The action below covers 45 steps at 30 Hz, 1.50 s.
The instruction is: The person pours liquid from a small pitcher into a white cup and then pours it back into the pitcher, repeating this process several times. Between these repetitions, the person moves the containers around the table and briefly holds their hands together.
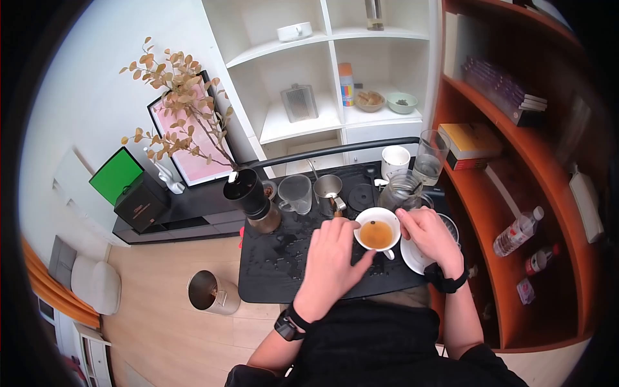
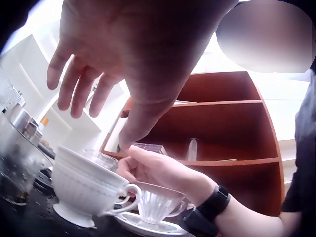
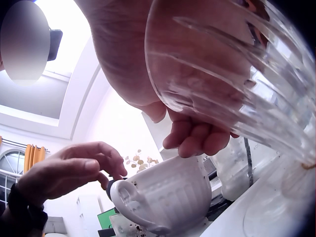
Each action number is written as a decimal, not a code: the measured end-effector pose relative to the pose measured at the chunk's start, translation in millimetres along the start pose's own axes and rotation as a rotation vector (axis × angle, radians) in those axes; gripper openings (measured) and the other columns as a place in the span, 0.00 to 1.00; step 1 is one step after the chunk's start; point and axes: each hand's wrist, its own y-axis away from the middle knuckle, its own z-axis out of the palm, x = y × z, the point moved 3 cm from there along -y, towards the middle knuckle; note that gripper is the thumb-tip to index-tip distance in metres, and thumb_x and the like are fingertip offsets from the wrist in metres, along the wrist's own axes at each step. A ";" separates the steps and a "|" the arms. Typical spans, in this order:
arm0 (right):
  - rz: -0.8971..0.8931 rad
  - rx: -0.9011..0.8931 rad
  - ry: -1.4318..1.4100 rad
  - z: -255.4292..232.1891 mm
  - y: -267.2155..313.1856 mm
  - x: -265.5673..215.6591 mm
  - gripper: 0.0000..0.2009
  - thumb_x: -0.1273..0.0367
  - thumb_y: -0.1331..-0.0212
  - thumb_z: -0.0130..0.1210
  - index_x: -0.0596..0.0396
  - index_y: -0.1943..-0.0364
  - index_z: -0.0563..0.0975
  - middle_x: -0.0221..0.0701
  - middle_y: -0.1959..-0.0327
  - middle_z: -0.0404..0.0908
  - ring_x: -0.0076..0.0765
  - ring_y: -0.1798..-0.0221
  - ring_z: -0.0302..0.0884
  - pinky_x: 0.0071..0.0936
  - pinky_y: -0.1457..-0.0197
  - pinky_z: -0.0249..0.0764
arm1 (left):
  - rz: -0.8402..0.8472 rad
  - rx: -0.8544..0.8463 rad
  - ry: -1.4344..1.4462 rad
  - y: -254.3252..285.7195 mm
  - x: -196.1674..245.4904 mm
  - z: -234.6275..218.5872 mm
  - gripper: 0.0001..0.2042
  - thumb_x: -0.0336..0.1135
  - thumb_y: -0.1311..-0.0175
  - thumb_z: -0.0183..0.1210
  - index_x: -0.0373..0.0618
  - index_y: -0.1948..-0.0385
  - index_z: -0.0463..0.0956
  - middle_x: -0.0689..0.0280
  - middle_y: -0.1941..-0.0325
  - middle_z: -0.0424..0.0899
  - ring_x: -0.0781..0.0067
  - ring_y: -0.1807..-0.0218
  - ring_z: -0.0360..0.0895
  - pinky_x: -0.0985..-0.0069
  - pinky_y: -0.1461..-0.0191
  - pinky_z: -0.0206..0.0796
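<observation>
A white cup with a handle [image 1: 389,254] contains brown liquid [image 1: 376,235] with a small dark spot in it. It stands on the black tray table [image 1: 271,284]. At the cup's left side, my left hand [image 1: 332,264] has its fingers extended and thumb apart, with nothing in its palm [image 2: 133,49]. My right hand [image 1: 429,232] is at the opposite rim, its fingers [image 3: 197,140] bent close over the edge; I cannot tell whether they pinch anything. Beside that hand, a ribbed clear glass cup [image 2: 157,202] sits on a white saucer [image 1: 412,255].
Behind the cup stand a glass jar [image 1: 400,190], a tall glass [image 1: 430,158], a white mug [image 1: 395,161] and a steel pitcher [image 1: 327,187]. A glass jug [image 1: 295,193] and a grinder [image 1: 258,209] are further left. A wooden shelf [image 1: 490,213] borders the right; a metal bin [image 1: 222,297] is on the floor.
</observation>
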 end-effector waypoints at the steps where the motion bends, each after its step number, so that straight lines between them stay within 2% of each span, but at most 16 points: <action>1: 0.018 -0.002 -0.001 -0.8 0.4 0.0 0.34 0.53 0.10 0.53 0.67 0.76 0.82 0.46 0.81 0.80 0.57 0.74 0.82 0.48 0.60 0.77 | -0.012 0.007 0.008 -1.2 6.5 3.9 0.36 0.43 0.44 0.87 0.38 0.36 0.79 0.54 0.40 0.84 0.47 0.35 0.81 0.56 0.32 0.74; 2: 0.017 0.001 -0.002 -1.8 -0.2 -1.0 0.34 0.53 0.10 0.53 0.67 0.76 0.82 0.46 0.81 0.80 0.57 0.74 0.82 0.48 0.60 0.77 | -0.022 0.012 0.015 -2.8 11.8 7.9 0.40 0.48 0.44 0.88 0.36 0.33 0.79 0.53 0.38 0.84 0.47 0.34 0.81 0.56 0.31 0.73; 3: 0.012 -0.004 -0.011 -2.2 -0.2 -2.5 0.34 0.53 0.10 0.53 0.67 0.76 0.82 0.46 0.81 0.81 0.57 0.74 0.82 0.48 0.60 0.77 | -0.018 0.011 0.014 -3.4 12.8 15.5 0.40 0.48 0.44 0.88 0.36 0.33 0.79 0.53 0.38 0.84 0.47 0.34 0.81 0.56 0.31 0.73; 5: 0.008 -0.007 -0.020 -2.6 1.0 -2.7 0.34 0.53 0.10 0.54 0.67 0.76 0.82 0.46 0.81 0.81 0.57 0.74 0.83 0.48 0.60 0.78 | -0.004 0.097 -0.098 -3.7 8.1 33.7 0.54 0.61 0.48 0.88 0.29 0.26 0.74 0.49 0.33 0.83 0.46 0.30 0.79 0.52 0.27 0.69; 6: 0.012 -0.010 -0.022 -2.2 1.1 -1.4 0.34 0.53 0.10 0.54 0.67 0.76 0.82 0.46 0.81 0.81 0.57 0.74 0.83 0.48 0.60 0.78 | -0.002 0.098 -0.098 -3.3 8.4 41.6 0.54 0.61 0.48 0.88 0.29 0.26 0.74 0.49 0.33 0.83 0.46 0.30 0.79 0.52 0.27 0.69; 8: 0.013 -0.011 -0.025 -2.2 -0.1 -1.7 0.34 0.53 0.10 0.54 0.67 0.76 0.83 0.46 0.81 0.82 0.57 0.74 0.84 0.48 0.60 0.78 | -0.052 0.026 -0.117 -1.7 7.9 56.8 0.66 0.71 0.52 0.86 0.23 0.20 0.68 0.45 0.29 0.81 0.46 0.27 0.77 0.48 0.24 0.64; 10: 0.038 -0.017 -0.046 -1.8 -0.2 -1.8 0.33 0.54 0.10 0.54 0.68 0.75 0.83 0.47 0.81 0.82 0.57 0.74 0.84 0.48 0.60 0.78 | -0.051 0.022 -0.134 -3.4 10.2 65.2 0.67 0.73 0.52 0.86 0.22 0.20 0.68 0.47 0.31 0.81 0.47 0.28 0.77 0.48 0.24 0.63; 13: -0.003 0.004 -0.034 -1.6 -0.1 -0.7 0.33 0.54 0.10 0.54 0.69 0.75 0.83 0.47 0.81 0.82 0.58 0.73 0.84 0.48 0.60 0.78 | -0.111 0.043 -0.126 -6.8 12.6 70.4 0.65 0.70 0.50 0.86 0.22 0.20 0.68 0.46 0.33 0.81 0.47 0.29 0.77 0.50 0.26 0.63; 15: 0.008 0.003 -0.042 -1.2 0.1 -1.3 0.33 0.54 0.10 0.54 0.69 0.75 0.83 0.47 0.81 0.81 0.58 0.74 0.84 0.48 0.60 0.78 | -0.139 0.014 -0.111 -10.8 13.8 70.4 0.60 0.63 0.47 0.86 0.22 0.20 0.68 0.46 0.34 0.81 0.47 0.30 0.77 0.52 0.28 0.63; 21: -0.002 -0.005 -0.041 -1.7 0.1 -1.0 0.33 0.54 0.10 0.54 0.69 0.75 0.82 0.47 0.81 0.80 0.58 0.75 0.82 0.49 0.60 0.77 | -0.201 -0.007 -0.064 -19.3 13.5 73.8 0.58 0.51 0.48 0.85 0.22 0.19 0.66 0.47 0.36 0.81 0.47 0.30 0.77 0.52 0.28 0.64; 26: 0.008 0.019 -0.034 -2.9 1.7 -2.4 0.32 0.56 0.10 0.53 0.68 0.75 0.80 0.47 0.81 0.80 0.57 0.74 0.83 0.49 0.60 0.77 | -0.171 0.043 -0.025 -19.0 12.7 66.4 0.58 0.48 0.50 0.87 0.24 0.18 0.65 0.47 0.35 0.81 0.46 0.30 0.77 0.52 0.28 0.64; 34: 0.005 0.026 -0.025 -1.5 1.5 4.2 0.29 0.61 0.11 0.50 0.68 0.75 0.78 0.47 0.80 0.80 0.60 0.73 0.83 0.51 0.60 0.77 | -0.202 0.056 0.089 -15.7 8.0 3.9 0.58 0.45 0.50 0.87 0.28 0.18 0.64 0.45 0.30 0.81 0.43 0.29 0.78 0.52 0.25 0.65; 36: -0.022 0.025 -0.004 -1.3 1.1 2.7 0.28 0.62 0.12 0.51 0.68 0.76 0.78 0.47 0.80 0.80 0.61 0.73 0.83 0.51 0.59 0.77 | -0.232 0.071 0.091 -13.5 5.1 -18.4 0.57 0.44 0.50 0.87 0.33 0.17 0.65 0.43 0.28 0.81 0.41 0.28 0.78 0.49 0.21 0.66; 37: -0.050 0.027 0.018 -1.4 0.9 1.2 0.27 0.62 0.13 0.52 0.67 0.76 0.78 0.47 0.80 0.80 0.62 0.72 0.83 0.52 0.58 0.77 | -0.233 0.071 0.070 -12.8 2.6 -28.8 0.56 0.44 0.49 0.87 0.30 0.18 0.64 0.43 0.30 0.81 0.40 0.28 0.77 0.49 0.21 0.66; 38: -0.051 0.028 0.017 -1.7 0.8 0.1 0.27 0.62 0.13 0.52 0.67 0.76 0.78 0.47 0.80 0.80 0.62 0.72 0.83 0.52 0.58 0.77 | -0.232 0.072 0.050 -11.9 -1.6 -37.3 0.56 0.44 0.49 0.86 0.26 0.19 0.64 0.43 0.32 0.81 0.40 0.29 0.77 0.49 0.21 0.65; 45: -0.039 0.002 0.015 -0.3 -0.8 0.3 0.26 0.64 0.15 0.54 0.67 0.76 0.76 0.48 0.79 0.80 0.61 0.71 0.82 0.52 0.56 0.77 | -0.366 0.068 0.048 9.9 -55.0 -62.1 0.54 0.39 0.49 0.86 0.30 0.19 0.66 0.43 0.30 0.81 0.39 0.25 0.76 0.51 0.18 0.70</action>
